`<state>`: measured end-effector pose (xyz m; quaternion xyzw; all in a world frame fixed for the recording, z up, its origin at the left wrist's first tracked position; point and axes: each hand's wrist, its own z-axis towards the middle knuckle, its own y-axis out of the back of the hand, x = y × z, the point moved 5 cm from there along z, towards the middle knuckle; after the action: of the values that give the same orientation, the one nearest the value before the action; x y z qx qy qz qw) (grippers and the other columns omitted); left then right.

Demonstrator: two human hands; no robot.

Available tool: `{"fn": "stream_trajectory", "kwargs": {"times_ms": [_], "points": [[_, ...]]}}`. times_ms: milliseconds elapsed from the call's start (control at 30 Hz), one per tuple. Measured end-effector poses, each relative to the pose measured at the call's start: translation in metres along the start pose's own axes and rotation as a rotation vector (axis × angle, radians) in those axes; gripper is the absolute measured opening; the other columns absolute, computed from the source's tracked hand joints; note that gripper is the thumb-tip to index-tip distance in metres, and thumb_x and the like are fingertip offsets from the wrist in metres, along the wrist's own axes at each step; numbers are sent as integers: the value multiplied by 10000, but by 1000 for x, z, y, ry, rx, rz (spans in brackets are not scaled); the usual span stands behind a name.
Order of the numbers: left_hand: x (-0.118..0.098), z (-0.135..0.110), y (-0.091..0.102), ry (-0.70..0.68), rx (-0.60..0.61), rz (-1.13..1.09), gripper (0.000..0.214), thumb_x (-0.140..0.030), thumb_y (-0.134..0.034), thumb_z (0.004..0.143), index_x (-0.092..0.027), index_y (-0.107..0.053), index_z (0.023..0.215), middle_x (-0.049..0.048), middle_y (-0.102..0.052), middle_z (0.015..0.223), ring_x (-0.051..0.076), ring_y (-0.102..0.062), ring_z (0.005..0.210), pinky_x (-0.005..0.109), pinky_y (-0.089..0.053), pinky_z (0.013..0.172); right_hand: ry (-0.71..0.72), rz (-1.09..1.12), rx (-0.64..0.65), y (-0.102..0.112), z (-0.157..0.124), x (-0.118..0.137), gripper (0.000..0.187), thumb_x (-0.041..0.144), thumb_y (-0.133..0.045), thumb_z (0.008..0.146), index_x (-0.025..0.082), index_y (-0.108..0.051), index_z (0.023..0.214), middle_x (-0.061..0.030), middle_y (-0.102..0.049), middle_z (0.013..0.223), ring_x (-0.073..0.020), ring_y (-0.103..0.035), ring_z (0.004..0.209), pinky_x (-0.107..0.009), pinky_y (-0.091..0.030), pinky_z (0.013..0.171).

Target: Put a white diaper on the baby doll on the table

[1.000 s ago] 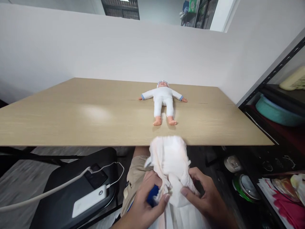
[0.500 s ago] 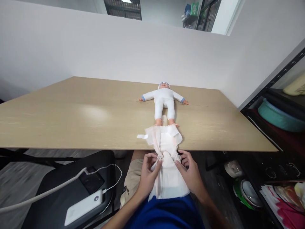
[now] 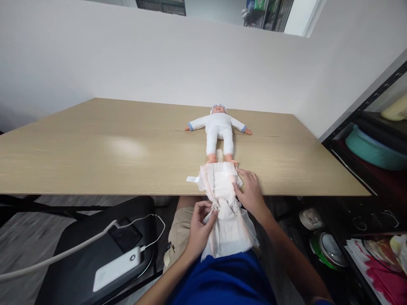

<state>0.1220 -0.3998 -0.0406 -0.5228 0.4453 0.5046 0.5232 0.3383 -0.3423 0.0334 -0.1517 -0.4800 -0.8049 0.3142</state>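
An unfolded white diaper stretches from the table's front edge down onto my lap, its middle gathered and puckered. A white side tab sticks out at its upper left. My left hand is closed in a pinch on the diaper's left edge at the gathered middle. Higher up, at the table edge, my right hand has its thumb and fingers around the diaper's right upper flap. Just beyond the diaper lies a baby doll on its back, arms spread, in a white suit with blue cuffs, its feet close to the diaper's far edge.
The wooden table runs up to a white wall. At left, a black chair holds a white power bank, a cable and a dark phone. Shelving at right carries a teal basin and several other items.
My right hand has moved up and away from the gathered middle to the diaper's right upper flap. The left hand keeps its place. The view has tilted slightly down.
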Motion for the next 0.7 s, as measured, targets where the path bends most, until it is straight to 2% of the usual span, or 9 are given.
{"fn": "stream_trajectory", "kwargs": {"times_ms": [67, 133, 267, 300, 433, 533, 700], "points": [[0, 0, 0, 4, 5, -1, 417, -550, -883, 874, -266, -608, 1005, 24, -657, 1029, 202, -695, 947, 317, -592, 922, 46, -1, 128, -13, 21, -15, 412, 198, -651, 977, 223, -646, 1388, -144, -743, 1368, -352, -644, 1279, -557, -499, 1150], [0, -2, 0, 12, 7, 1, 405, -542, -878, 882, -267, -611, 1011, 23, -655, 1027, 201, -693, 946, 315, -590, 919, 51, 1, 202, -23, 36, -30, 333, 202, -684, 954, 210, -675, 1286, -128, -770, 1264, -328, -669, 1160, -510, -517, 1085], [1, -5, 1, 38, 10, -2, 398, -524, -882, 880, -265, -606, 1004, 21, -650, 1022, 198, -691, 950, 313, -585, 929, 42, 15, 188, -28, 46, -46, 92, 292, -702, 982, 228, -668, 1037, -74, -738, 999, -282, -648, 975, -425, -501, 953], [2, -5, 1, 43, 13, -5, 396, -517, -884, 880, -264, -606, 1002, 18, -648, 1019, 194, -689, 945, 311, -583, 930, 32, 32, 176, -26, 46, -48, 110, 331, -702, 994, 238, -646, 980, -57, -713, 937, -271, -635, 936, -405, -494, 916], [4, -7, 2, 52, 15, -13, 390, -510, -890, 879, -259, -616, 997, 9, -629, 1001, 179, -675, 911, 299, -577, 913, -9, 102, 183, -19, 43, -52, 398, 482, -708, 1013, 266, -477, 771, 10, -580, 767, -212, -542, 765, -346, -434, 762], [5, -8, 0, 66, 33, -23, 395, -520, -887, 884, -258, -613, 997, 7, -631, 985, 179, -677, 895, 297, -580, 899, 54, 109, 233, -17, 40, -52, 447, 486, -707, 1019, 256, -451, 732, 8, -586, 778, -214, -556, 811, -352, -437, 826], [4, -10, 0, 84, 37, -35, 429, -537, -906, 865, -249, -612, 988, 7, -636, 997, 177, -679, 913, 290, -580, 904, 93, 153, 279, -14, 33, -60, 266, 458, -791, 981, 230, -693, 885, -54, -733, 1010, -271, -636, 1054, -420, -466, 1022]]}}
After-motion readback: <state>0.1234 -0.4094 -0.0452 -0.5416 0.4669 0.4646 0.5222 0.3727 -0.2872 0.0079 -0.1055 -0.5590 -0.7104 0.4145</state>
